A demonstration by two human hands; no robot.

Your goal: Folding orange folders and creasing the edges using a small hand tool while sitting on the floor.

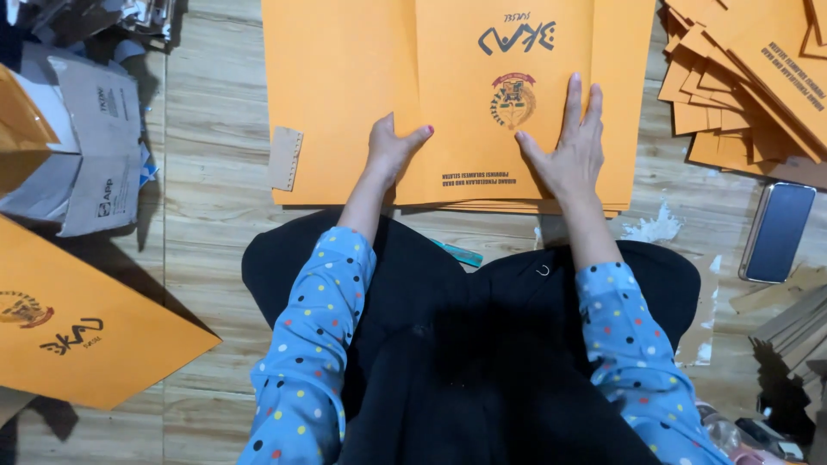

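1. At the near edge of the orange sheet (465, 95), I see my left hand (392, 146) resting on the paper with fingers curled under and the thumb stretched toward the middle; it grips nothing that I can make out, only pressing down.
2. My right hand (573, 142) lies flat and open on the same sheet, fingers long and close together pointing away from me, thumb spread toward the left hand. It holds nothing; the palm presses the paper.
3. The sheet is smooth, matte orange paper, stiff-looking, with a straight vertical fold line running between my hands. Its long axis runs left to right across the floor. A round emblem and dark lettering sit between the hands, printed upside down from where I look, so its top faces me.
4. It tops a thin stack of like sheets (534, 207), whose edges peek out along the near side, just beyond my knees.
5. A small brown cardboard strip (285, 158) with a toothed edge lies just beside the stack's left side.
6. A teal pen-like thing (458, 252) pokes out by my dark lap.
7. The wood-grain floor (215, 129) carries a fanned pile of folded orange envelopes (741, 77) at far right, with a dark phone (778, 231) lying near it.
8. Another orange sheet (77, 336) lies at near left.
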